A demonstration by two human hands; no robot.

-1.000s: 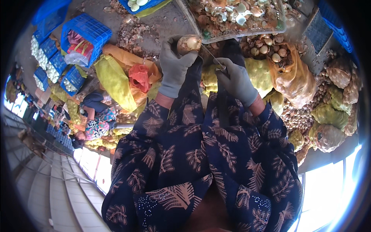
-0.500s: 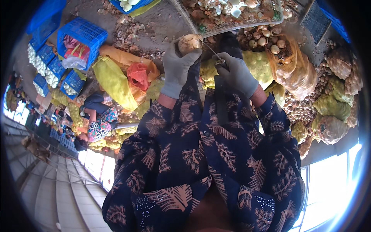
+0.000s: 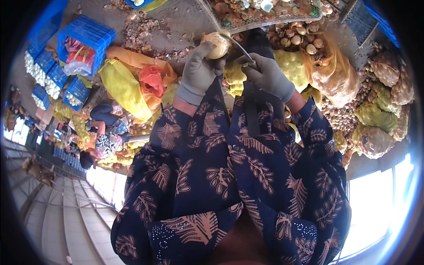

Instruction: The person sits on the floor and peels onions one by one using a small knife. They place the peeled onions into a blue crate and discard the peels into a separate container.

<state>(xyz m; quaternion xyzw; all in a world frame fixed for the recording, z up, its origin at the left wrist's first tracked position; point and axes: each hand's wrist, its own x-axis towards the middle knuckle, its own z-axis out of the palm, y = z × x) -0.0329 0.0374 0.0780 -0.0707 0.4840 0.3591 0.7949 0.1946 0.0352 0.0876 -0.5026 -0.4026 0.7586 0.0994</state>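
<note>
We cup the pale onion in our gloved left hand, fingers wrapped tight round it, while our right hand is clenched on a thin knife whose blade slants up-left, tip touching the onion's top.

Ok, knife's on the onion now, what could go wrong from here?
1. The knife in the right hand meets the onion close to the left hand fingers; a slip could cut through the thin grey glove.
2. The onion is gripped from one side only, so it may twist or drop.
3. The tray above looks crowded with peelings; scraps could spill off its edge.
</note>
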